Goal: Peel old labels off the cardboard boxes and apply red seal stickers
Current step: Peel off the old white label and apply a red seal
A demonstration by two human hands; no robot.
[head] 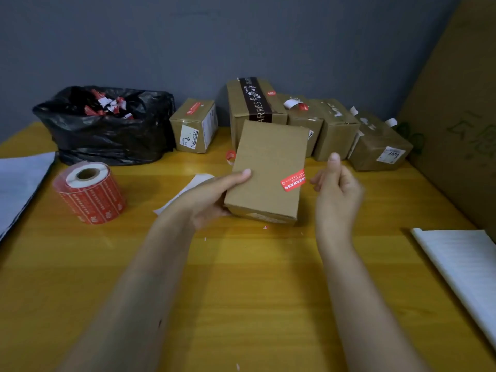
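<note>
- Cardboard box (pixel 268 167) was held at frame centre, raised off the yellow table (pixel 241 291) and tilted, with its far end higher.
- Left hand (pixel 214 194) was gripped on the box's 9 o'clock edge: thumb laid flat on the top face, fingers tucked underneath and mostly hidden.
- Right hand (pixel 338 189) was seen just off the 3 o'clock edge, not touching. Thumb was up, fingers loosely curled, and nothing was seen in them. The hand was somewhat blurred.
- Handling, as judged: light, since one hand was enough. Stiff at edges and corners, but the broad faces could dent if squeezed. Best taken across the long edges, clear of sticker and label.
- Surface judged matte, not slippery. Paper skin likely to tear if a label is pulled fast, so a corner should be lifted and peeled low.
- Look: plain brown top face. Red seal sticker (pixel 293 180) was stuck at the 3 o'clock edge, apparently wrapped over it.
- Pale label (pixel 264 217) was seen on the near side face at 6 o'clock. Print was unreadable.
- Red sticker roll (pixel 90 194) was lying at 9 o'clock, well apart from the box.
</note>
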